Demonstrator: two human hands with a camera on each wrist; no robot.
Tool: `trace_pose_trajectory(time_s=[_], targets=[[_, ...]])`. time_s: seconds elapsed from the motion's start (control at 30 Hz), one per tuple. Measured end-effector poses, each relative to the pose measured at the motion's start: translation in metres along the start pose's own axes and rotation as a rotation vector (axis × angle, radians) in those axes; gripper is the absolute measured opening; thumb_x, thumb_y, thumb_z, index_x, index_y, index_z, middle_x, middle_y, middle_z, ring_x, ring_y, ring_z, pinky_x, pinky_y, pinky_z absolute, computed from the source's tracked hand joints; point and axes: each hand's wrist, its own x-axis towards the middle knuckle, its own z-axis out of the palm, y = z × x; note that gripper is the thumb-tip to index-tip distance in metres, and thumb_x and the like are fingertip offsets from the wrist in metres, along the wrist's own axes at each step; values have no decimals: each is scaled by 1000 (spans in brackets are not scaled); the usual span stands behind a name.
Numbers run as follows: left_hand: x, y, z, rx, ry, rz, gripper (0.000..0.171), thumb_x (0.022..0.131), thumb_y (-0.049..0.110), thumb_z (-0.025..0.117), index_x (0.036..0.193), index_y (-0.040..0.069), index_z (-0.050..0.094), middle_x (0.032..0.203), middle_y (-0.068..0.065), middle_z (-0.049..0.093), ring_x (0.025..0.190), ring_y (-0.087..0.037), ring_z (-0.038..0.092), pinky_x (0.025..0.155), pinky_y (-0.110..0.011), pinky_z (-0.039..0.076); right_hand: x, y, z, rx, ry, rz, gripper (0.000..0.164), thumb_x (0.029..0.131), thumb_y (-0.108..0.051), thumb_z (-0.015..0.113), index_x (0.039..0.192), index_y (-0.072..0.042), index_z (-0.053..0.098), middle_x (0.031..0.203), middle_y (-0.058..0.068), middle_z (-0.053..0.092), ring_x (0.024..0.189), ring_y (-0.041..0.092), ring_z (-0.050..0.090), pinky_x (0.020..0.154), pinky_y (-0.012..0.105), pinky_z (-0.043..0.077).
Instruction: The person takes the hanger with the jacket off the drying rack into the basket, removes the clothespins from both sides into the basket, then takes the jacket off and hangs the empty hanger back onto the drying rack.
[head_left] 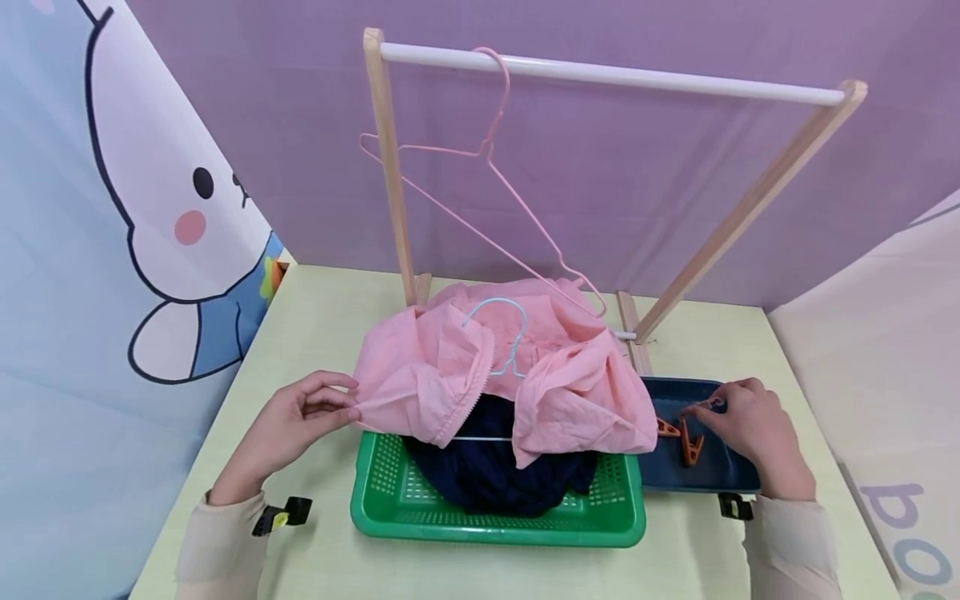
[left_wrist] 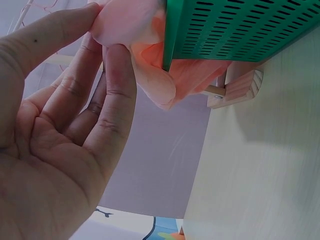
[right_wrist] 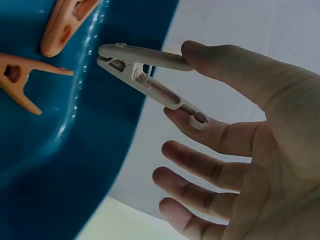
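My left hand (head_left: 288,425) pinches the left edge of a pink zip-up garment (head_left: 420,375) between thumb and fingers. In the left wrist view, the pink fabric (left_wrist: 127,22) bunches at the fingertips. The garment lies spread over a green basket (head_left: 495,533), with a light-blue hanger (head_left: 519,333) inside it, its hook showing. Dark navy cloth (head_left: 487,487) lies in the basket beneath. On the right, my right hand (head_left: 757,429) holds a pale clothespin (right_wrist: 150,82) between thumb and index finger, over a dark blue tray (head_left: 667,479). The other fingers are loosely bent.
Orange clothespins (head_left: 691,444) lie in the tray. Behind the basket stands a wooden rack (head_left: 390,167) with a white rod (head_left: 615,75). A pink hanger (head_left: 517,187) hangs from the rod, its lower corner in front of the garment. Fabric walls surround the pale table (head_left: 315,317).
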Motion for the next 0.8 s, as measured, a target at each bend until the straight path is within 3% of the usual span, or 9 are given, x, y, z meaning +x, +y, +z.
trace_pose_trajectory(time_s=[0.23,0.33,0.43,0.6,0.67,0.8], targets=[[0,1,0,-3,-3,10,35,92,15,75,123,7,62,100,-6,74,91,-22,71,79,-31,57,1,-2,3,-24,-12,15,50,91,-34,71,108,12,64,118,42,45,100,58,46,75,65,48],[0,1,0,-6,-2,11,35,92,14,75,123,7,62,99,-6,74,91,-22,71,79,-31,57,-3,-8,1,-25,29,1,49,91,-31,71,113,12,62,121,41,44,103,58,44,76,66,47],[1,1,0,-7,-3,11,35,92,15,75,123,7,62,99,-6,74,91,-22,71,79,-31,57,-8,-18,-3,-11,117,-67,41,91,-26,73,110,9,66,120,38,48,102,56,47,75,66,47],[0,1,0,5,0,6,36,92,16,75,124,7,62,100,-6,74,92,-21,71,79,-31,57,-18,-46,-8,107,344,-346,20,81,-9,82,94,2,73,108,27,61,95,47,57,76,61,49],[0,0,0,8,2,2,36,92,16,75,124,7,62,100,-6,74,92,-21,71,79,-31,57,-20,-61,-7,180,412,-485,18,75,-4,84,91,-2,74,104,21,64,93,39,60,77,51,50],[1,0,0,13,3,-3,36,92,16,75,125,8,62,101,-5,74,93,-21,71,79,-31,57,-23,-88,0,291,449,-703,22,72,-1,84,92,-5,76,105,13,67,95,30,62,81,33,46]])
